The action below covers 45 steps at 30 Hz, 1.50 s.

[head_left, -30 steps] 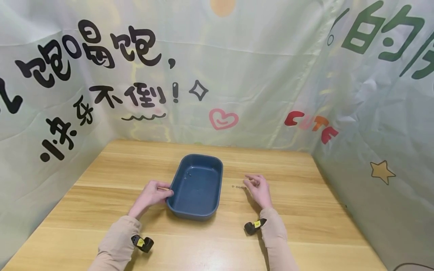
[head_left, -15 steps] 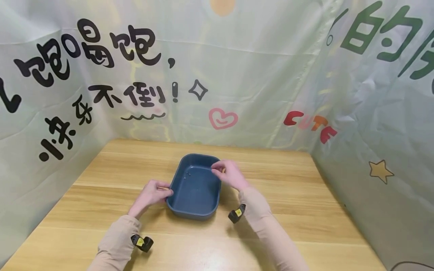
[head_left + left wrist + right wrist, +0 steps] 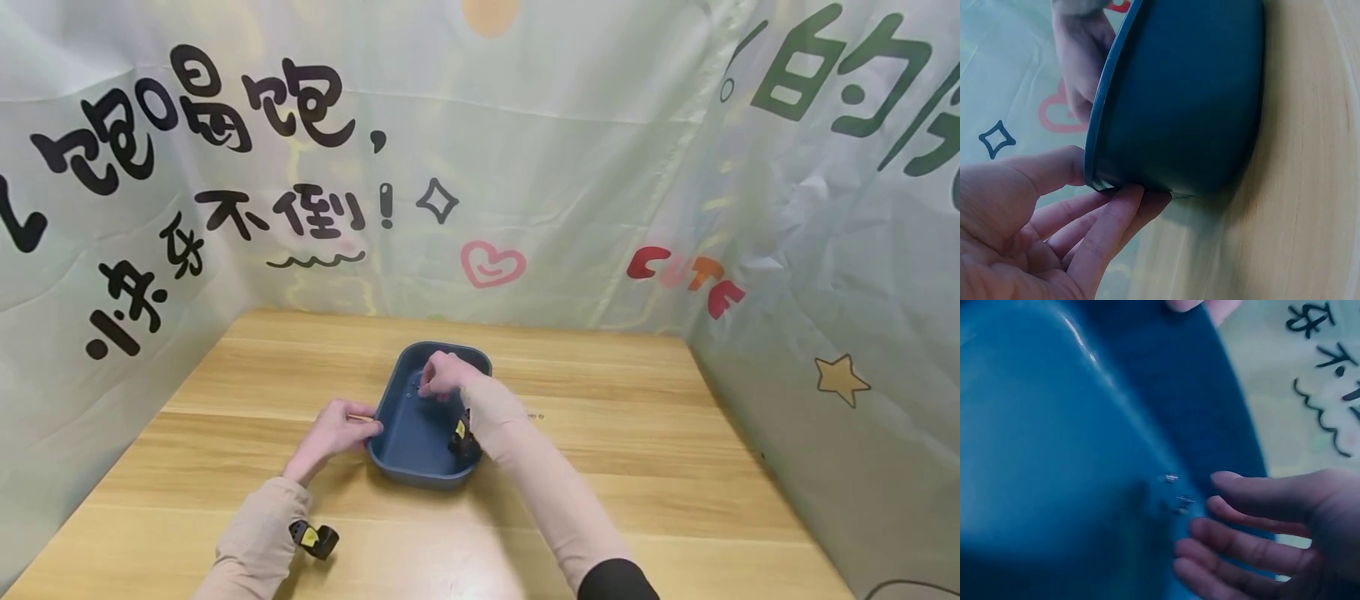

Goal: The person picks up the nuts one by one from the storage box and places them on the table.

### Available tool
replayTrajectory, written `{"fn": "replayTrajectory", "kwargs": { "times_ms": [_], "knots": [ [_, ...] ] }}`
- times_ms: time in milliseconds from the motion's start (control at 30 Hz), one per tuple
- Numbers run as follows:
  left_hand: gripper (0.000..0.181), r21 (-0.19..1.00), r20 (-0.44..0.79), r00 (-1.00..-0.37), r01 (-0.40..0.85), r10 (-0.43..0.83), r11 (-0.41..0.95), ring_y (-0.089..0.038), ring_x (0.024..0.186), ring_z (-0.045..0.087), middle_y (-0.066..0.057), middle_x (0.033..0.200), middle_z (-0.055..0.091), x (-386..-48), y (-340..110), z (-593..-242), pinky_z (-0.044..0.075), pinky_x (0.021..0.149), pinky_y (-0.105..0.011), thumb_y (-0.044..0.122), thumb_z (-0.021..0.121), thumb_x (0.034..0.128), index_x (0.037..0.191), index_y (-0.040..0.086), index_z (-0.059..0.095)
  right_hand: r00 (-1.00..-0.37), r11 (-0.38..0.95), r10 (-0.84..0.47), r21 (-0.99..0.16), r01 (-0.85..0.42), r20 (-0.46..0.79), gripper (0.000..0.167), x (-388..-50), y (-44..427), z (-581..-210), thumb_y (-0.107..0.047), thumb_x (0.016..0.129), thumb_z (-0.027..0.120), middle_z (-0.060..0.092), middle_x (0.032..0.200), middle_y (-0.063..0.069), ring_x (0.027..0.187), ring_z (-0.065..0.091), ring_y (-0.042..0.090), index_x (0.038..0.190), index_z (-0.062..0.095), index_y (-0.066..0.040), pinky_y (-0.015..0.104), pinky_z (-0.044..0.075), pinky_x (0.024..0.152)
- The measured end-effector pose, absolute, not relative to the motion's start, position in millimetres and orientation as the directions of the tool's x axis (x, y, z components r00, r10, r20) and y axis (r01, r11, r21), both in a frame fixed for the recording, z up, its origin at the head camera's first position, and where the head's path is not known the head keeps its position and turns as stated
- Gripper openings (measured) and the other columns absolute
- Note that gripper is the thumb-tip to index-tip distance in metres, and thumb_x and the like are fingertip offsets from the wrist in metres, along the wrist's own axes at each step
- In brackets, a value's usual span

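A deep blue rectangular plastic tub (image 3: 420, 442) stands on the wooden table. My left hand (image 3: 343, 429) grips its left side; in the left wrist view the thumb lies at the rim (image 3: 1099, 128) and the fingers press the outer wall. Inside the tub, toward its far left corner, is my right hand (image 3: 446, 375). The right wrist view shows its thumb and fingertips apart, with nothing visible between them. Just beyond those fingertips, small shiny metal pieces (image 3: 1171, 478) lie on the tub floor, too blurred to name.
On the table right of the tub, more tiny pieces (image 3: 536, 416) show partly from behind the right sleeve (image 3: 540, 483). Printed cloth (image 3: 570, 167) hangs along the table's back and sides. Each wrist carries a small black camera (image 3: 318, 540).
My right hand has moved left from the small pieces on the table, over the tub's right rim and into the tub. The left hand keeps its grip on the tub's side.
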<state>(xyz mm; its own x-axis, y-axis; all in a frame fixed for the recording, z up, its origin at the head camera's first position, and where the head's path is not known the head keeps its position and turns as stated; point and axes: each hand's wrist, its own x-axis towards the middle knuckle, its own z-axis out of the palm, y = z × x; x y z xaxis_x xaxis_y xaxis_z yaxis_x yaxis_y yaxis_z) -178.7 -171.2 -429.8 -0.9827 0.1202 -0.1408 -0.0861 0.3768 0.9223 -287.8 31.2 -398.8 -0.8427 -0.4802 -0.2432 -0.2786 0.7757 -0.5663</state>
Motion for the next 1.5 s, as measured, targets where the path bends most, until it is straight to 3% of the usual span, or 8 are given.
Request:
{"fn": "replayTrajectory", "kwargs": {
  "times_ms": [267,600,1067,1500],
  "knots": [
    [0.041,0.925,-0.125,-0.983,-0.066,0.135,0.375,-0.021,0.08,0.075,-0.035,0.102,0.072,-178,-172,-433,0.066,0.07,-0.033,0.003,0.069,0.0871,0.119,-0.022,0.06,-0.901,0.819,-0.379,-0.53,-0.22,-0.212,0.01,-293,9,-426,-0.012,0.087,0.078,0.066,0.077,0.004,0.058,0.058,0.012,0.092,0.072,-0.006,0.02,0.05,0.05],
    [0.041,0.925,-0.116,-0.985,-0.062,0.125,0.375,-0.021,0.081,0.075,-0.035,0.103,0.072,-179,-172,-430,0.066,0.069,-0.032,0.002,0.069,0.0866,0.119,-0.021,0.061,-0.925,0.881,-0.364,-0.363,-0.304,-0.111,0.008,-296,-5,-437,-0.018,0.085,0.079,0.07,0.093,0.006,0.09,0.064,0.025,0.088,0.073,-0.012,0.037,0.057,0.081],
    [0.042,0.914,-0.123,-0.986,-0.068,0.112,0.399,-0.022,0.083,0.075,-0.034,0.104,0.072,-179,-172,-430,0.066,0.07,-0.033,0.005,0.069,0.0871,0.119,-0.02,0.061,-0.927,0.89,-0.367,-0.322,-0.324,-0.081,0.007,-292,-11,-440,-0.008,0.085,0.075,0.068,0.087,0.006,0.08,0.062,0.023,0.086,0.068,-0.011,0.036,0.055,0.07],
    [0.042,0.912,-0.136,-0.985,-0.084,0.103,0.403,-0.022,0.083,0.075,-0.034,0.104,0.072,-179,-171,-431,0.066,0.071,-0.036,0.005,0.07,0.0871,0.12,-0.02,0.061,-0.92,0.901,-0.379,-0.269,-0.342,-0.101,0.022,-289,-17,-435,-0.014,0.082,0.081,0.073,0.101,0.01,0.082,0.065,0.024,0.102,0.073,-0.009,0.037,0.057,0.069]
  ]
}}
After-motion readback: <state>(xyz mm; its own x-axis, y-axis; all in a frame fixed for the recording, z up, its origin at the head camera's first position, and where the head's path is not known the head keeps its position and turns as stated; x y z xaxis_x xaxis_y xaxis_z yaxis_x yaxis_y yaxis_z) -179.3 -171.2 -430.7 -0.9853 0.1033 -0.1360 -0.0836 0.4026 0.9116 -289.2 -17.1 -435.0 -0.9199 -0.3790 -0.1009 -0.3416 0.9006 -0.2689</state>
